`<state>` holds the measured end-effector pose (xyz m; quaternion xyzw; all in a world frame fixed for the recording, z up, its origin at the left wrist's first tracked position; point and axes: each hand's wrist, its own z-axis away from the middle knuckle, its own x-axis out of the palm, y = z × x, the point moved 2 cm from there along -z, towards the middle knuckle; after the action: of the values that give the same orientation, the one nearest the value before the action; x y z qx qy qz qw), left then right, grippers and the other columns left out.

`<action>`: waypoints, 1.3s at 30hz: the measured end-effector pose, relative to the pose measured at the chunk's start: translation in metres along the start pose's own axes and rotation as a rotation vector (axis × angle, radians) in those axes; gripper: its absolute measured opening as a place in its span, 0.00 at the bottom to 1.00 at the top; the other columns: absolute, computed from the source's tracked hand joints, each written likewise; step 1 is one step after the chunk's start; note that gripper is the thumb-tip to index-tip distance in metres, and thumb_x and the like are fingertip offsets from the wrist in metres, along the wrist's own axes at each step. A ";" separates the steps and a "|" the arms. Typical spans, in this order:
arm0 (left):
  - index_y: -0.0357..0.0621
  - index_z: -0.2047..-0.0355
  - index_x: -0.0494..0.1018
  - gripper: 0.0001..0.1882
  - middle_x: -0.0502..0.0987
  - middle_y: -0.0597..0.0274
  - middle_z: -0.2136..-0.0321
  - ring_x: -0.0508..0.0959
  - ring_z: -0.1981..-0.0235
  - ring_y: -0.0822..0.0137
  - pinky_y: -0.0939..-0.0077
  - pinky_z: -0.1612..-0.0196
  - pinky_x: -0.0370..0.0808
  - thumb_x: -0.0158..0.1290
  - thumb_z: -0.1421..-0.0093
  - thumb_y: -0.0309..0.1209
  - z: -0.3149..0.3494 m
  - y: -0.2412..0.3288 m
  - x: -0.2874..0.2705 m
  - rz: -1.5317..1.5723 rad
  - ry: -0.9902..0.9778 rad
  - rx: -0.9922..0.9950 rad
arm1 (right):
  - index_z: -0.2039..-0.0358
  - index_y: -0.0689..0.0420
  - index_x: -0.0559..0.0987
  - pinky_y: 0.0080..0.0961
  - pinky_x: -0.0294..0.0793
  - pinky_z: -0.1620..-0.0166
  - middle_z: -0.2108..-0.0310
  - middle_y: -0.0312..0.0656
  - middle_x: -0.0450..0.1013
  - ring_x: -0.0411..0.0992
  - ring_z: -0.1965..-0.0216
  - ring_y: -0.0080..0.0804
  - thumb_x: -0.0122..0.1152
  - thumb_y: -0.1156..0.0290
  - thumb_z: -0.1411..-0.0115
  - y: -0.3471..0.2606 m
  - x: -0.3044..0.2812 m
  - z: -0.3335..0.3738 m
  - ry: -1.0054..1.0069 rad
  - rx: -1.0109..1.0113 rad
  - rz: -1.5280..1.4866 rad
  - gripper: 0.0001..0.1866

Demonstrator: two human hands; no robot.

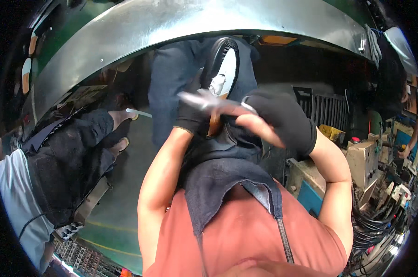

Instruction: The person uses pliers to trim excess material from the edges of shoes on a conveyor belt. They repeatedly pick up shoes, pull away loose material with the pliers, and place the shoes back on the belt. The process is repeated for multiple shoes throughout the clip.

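Observation:
A black shoe (pixel 213 59) rests bottom up between my knees, its pale underside and stitched black edge showing. My left hand (pixel 192 115), in a black fingerless glove, is closed on the shoe's near left side. The tool and the shoe partly hide its fingers. Wrapped in a matching glove, my right hand (pixel 277 117) is closed round a silvery metal hand tool (pixel 200 100) smeared by motion; its exact kind cannot be made out. The tool's head lies across the near part of the shoe, above my left hand. I cannot tell whether it touches the shoe.
A curved steel conveyor edge (pixel 227 18) runs across the far side. To my left sits another person in a dark apron (pixel 65 166). Machinery with a control box (pixel 362 159), red button and cables (pixel 373 226) stands at right, near a black slatted crate (pixel 326 110).

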<state>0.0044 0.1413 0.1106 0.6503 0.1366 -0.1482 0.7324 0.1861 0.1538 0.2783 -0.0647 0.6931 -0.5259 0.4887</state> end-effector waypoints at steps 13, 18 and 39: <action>0.35 0.45 0.62 0.39 0.73 0.56 0.54 0.74 0.54 0.61 0.70 0.46 0.69 0.68 0.56 0.32 0.014 0.016 -0.019 0.341 -0.116 0.062 | 0.72 0.59 0.78 0.25 0.71 0.66 0.82 0.41 0.72 0.71 0.78 0.28 0.27 0.39 0.34 0.108 0.147 0.123 0.369 1.044 -0.747 0.38; 0.40 0.49 0.67 0.19 0.76 0.60 0.60 0.77 0.60 0.69 0.75 0.56 0.74 0.53 0.40 0.32 -0.056 0.033 -0.014 0.822 -0.134 -0.128 | 0.71 0.61 0.75 0.24 0.70 0.72 0.84 0.41 0.72 0.70 0.82 0.27 0.31 0.39 0.34 0.122 0.179 0.116 0.506 1.109 -0.817 0.36; 0.32 0.52 0.68 0.36 0.75 0.45 0.57 0.75 0.56 0.55 0.64 0.53 0.70 0.65 0.52 0.48 -0.403 0.007 -0.243 -0.604 0.334 -0.083 | 0.56 0.62 0.74 0.22 0.71 0.81 0.81 0.40 0.72 0.71 0.85 0.24 0.35 0.48 0.32 0.216 0.114 -0.009 0.018 1.140 -0.928 0.29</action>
<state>-0.2185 0.5523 0.1656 0.5656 0.4468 -0.2440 0.6488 0.2123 0.1856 0.0374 -0.0829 0.2172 -0.9580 0.1680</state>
